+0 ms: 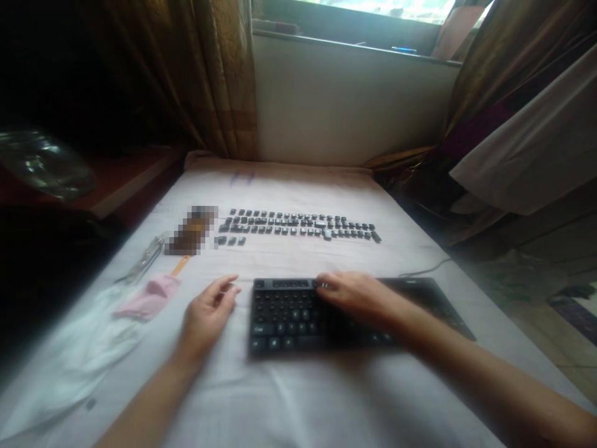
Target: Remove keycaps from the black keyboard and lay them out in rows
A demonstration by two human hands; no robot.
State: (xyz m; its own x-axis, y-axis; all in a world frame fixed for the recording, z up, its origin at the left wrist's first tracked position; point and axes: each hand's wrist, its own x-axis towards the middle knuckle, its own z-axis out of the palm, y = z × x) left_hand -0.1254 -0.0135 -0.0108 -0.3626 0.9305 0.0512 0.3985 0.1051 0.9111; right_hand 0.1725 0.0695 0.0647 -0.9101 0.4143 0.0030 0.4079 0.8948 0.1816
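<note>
A black keyboard [289,330] lies on the pale cloth in front of me. Over its top row, my right hand [347,292] is closed, with the fingertips bunched against the keys; whatever is between them is hidden. Several rows in the keyboard's upper left look bare of caps, while lettered keys show in the lower rows. To the left of the keyboard, my left hand [208,314] hovers at or rests on the cloth, fingers loosely curled and thumb apart, holding nothing I can see. Beyond the keyboard, loose black keycaps [291,231] are laid out in rows.
On the left are a pink cloth [152,297], a white cloth [88,354], a clear plastic-looking item [147,256] and a blurred-out brown object [192,231]. A cable [424,271] runs from the keyboard's back right. Curtains [228,81] hang beyond the covered surface.
</note>
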